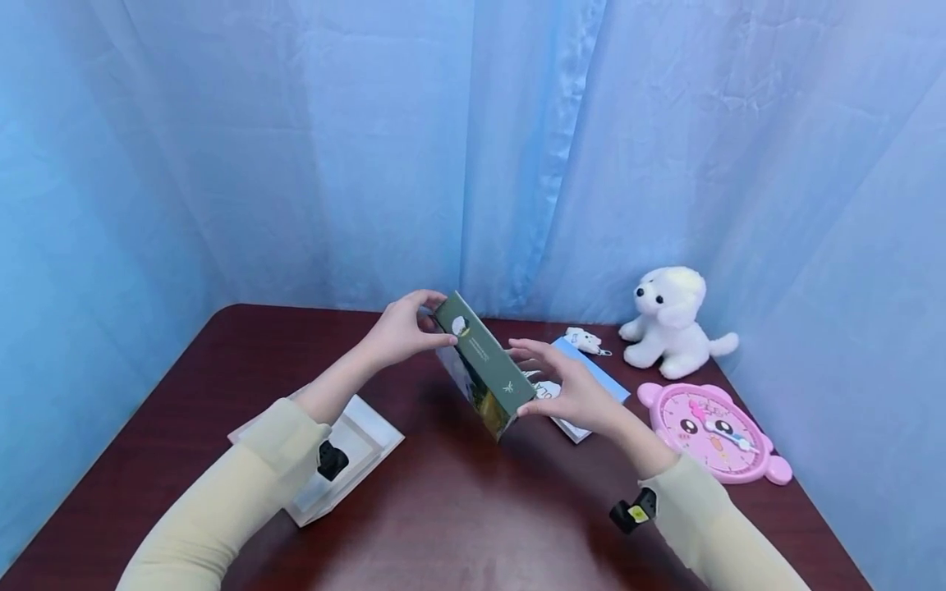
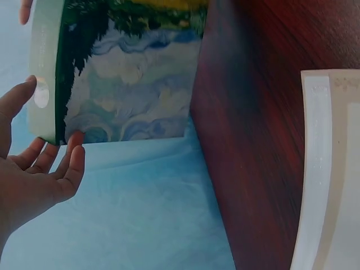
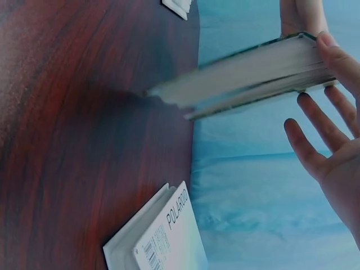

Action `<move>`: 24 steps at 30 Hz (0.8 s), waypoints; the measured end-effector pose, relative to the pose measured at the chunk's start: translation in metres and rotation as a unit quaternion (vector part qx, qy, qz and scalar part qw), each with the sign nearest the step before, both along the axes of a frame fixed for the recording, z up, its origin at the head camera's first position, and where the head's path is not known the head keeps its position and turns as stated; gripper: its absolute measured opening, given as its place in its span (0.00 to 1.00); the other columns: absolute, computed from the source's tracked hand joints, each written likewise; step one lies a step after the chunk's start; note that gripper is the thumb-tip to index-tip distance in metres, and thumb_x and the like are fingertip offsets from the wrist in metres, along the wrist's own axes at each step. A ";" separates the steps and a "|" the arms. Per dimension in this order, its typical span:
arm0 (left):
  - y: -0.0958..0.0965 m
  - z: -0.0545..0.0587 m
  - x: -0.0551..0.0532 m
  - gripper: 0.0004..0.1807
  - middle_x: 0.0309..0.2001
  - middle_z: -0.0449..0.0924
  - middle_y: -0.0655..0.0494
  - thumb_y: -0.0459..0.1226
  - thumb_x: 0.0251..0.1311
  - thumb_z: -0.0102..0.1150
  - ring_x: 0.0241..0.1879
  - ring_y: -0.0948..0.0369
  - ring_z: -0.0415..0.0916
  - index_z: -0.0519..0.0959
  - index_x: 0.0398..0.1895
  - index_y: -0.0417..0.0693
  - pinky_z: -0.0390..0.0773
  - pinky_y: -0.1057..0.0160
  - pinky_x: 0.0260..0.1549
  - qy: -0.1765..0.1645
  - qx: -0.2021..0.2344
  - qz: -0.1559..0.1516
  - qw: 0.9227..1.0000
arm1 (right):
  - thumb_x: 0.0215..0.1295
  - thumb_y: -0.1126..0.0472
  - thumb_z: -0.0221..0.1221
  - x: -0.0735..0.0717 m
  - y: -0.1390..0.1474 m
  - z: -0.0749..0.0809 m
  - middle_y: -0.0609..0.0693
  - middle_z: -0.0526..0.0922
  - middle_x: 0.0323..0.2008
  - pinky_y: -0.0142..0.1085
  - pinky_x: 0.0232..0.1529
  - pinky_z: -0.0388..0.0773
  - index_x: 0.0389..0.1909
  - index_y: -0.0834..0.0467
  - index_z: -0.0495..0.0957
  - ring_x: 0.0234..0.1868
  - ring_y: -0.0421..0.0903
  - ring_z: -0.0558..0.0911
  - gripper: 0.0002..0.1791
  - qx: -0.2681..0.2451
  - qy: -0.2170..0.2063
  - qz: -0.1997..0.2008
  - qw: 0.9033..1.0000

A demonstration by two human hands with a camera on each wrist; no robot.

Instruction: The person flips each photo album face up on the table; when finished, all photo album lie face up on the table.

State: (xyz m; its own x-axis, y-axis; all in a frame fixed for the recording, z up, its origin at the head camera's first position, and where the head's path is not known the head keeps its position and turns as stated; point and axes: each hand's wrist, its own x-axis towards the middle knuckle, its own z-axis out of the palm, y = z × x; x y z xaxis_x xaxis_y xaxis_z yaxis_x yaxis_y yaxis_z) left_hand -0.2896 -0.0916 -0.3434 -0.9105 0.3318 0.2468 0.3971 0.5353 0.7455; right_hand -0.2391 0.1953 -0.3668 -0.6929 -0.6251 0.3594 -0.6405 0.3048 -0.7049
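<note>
Currently 2 hands hold a green box (image 1: 484, 367) tilted above the dark red table (image 1: 458, 509). Left hand (image 1: 400, 330) grips its far upper end, fingers curled round the edge. Right hand (image 1: 572, 389) steadies the near lower end, fingers mostly straight. White tray (image 1: 362, 443) under left forearm; pink clock (image 1: 713, 430) and white plush dog (image 1: 668, 316) at right.
</note>
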 end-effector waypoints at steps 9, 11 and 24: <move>0.001 0.003 0.015 0.34 0.51 0.71 0.53 0.43 0.48 0.72 0.43 0.56 0.80 0.66 0.58 0.47 0.81 0.61 0.41 -0.017 0.088 -0.030 0.996 | 0.38 0.57 0.78 0.000 -0.002 -0.017 0.47 0.72 0.62 0.44 0.56 0.74 0.63 0.49 0.69 0.58 0.45 0.74 0.46 0.025 0.058 -0.014 0.998; 0.001 0.001 0.018 0.35 0.51 0.70 0.53 0.44 0.48 0.72 0.44 0.56 0.80 0.65 0.58 0.48 0.81 0.61 0.41 -0.020 0.098 -0.029 0.995 | 0.37 0.56 0.78 0.000 -0.005 -0.021 0.46 0.69 0.64 0.43 0.56 0.74 0.64 0.48 0.68 0.60 0.45 0.72 0.47 0.035 0.067 -0.011 0.997; 0.014 -0.012 0.025 0.29 0.47 0.71 0.51 0.50 0.50 0.69 0.41 0.55 0.78 0.66 0.48 0.46 0.80 0.62 0.32 0.010 0.129 0.077 0.989 | 0.40 0.56 0.77 0.001 -0.028 -0.044 0.52 0.57 0.70 0.50 0.57 0.72 0.66 0.45 0.62 0.66 0.48 0.62 0.50 0.055 0.087 -0.002 0.995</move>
State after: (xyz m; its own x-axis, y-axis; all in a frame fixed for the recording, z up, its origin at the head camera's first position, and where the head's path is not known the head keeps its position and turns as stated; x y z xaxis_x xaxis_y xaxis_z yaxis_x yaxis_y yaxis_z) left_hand -0.2643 -0.0773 -0.3550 -0.9395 0.1127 0.3234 0.3414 0.3828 0.8584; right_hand -0.2379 0.1670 -0.4106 -0.6283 -0.6649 0.4040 -0.7491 0.3767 -0.5450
